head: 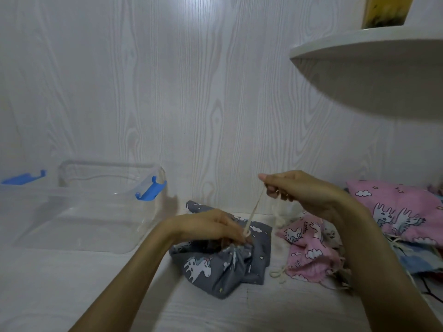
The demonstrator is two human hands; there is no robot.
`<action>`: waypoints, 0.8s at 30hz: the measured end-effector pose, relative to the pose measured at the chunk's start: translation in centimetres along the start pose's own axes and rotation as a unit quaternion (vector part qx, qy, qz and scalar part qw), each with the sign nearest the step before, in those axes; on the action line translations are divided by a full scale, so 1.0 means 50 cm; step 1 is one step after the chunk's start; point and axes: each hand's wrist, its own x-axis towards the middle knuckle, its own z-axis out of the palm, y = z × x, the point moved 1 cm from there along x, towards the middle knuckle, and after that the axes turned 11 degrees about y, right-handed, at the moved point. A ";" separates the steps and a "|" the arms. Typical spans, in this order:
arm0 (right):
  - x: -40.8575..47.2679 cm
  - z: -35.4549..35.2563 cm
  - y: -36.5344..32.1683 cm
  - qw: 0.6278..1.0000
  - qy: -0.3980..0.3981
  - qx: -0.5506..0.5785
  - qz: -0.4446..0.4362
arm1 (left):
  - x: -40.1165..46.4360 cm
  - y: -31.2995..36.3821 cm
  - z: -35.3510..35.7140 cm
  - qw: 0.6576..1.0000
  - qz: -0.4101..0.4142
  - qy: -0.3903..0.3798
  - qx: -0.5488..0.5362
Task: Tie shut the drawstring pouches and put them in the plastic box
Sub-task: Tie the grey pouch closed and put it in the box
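Note:
A grey drawstring pouch point(223, 267) with white unicorn prints lies on the white table in the middle. My left hand point(211, 226) pinches its gathered mouth. My right hand point(302, 190) is raised above and to the right, holding the cream drawstring point(254, 212) taut between the pouch's mouth and my fingers. The clear plastic box point(79, 212) with blue latches stands open at the left, and nothing shows inside it. A pink unicorn pouch point(309, 252) lies just right of the grey one.
A larger pink pouch point(402, 212) and blue fabric point(422, 259) are piled at the far right. A white curved shelf point(374, 68) juts out overhead at the upper right. The wood-grain wall stands close behind the table.

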 end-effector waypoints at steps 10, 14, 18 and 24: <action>0.009 0.041 0.013 0.996 -0.034 -0.064 -0.058 | 0.007 0.014 0.018 0.998 0.001 -0.004 -0.070; 0.003 0.025 0.021 0.979 -0.085 -0.141 -0.123 | 0.009 0.008 -0.009 0.987 -0.022 0.051 -0.150; 0.010 0.050 0.025 0.968 -0.073 -0.163 -0.177 | 0.005 0.009 -0.021 0.984 -0.023 0.062 -0.163; 0.022 0.076 0.033 0.901 0.211 -0.308 -0.221 | 0.008 0.004 -0.032 0.972 -0.053 0.111 -0.198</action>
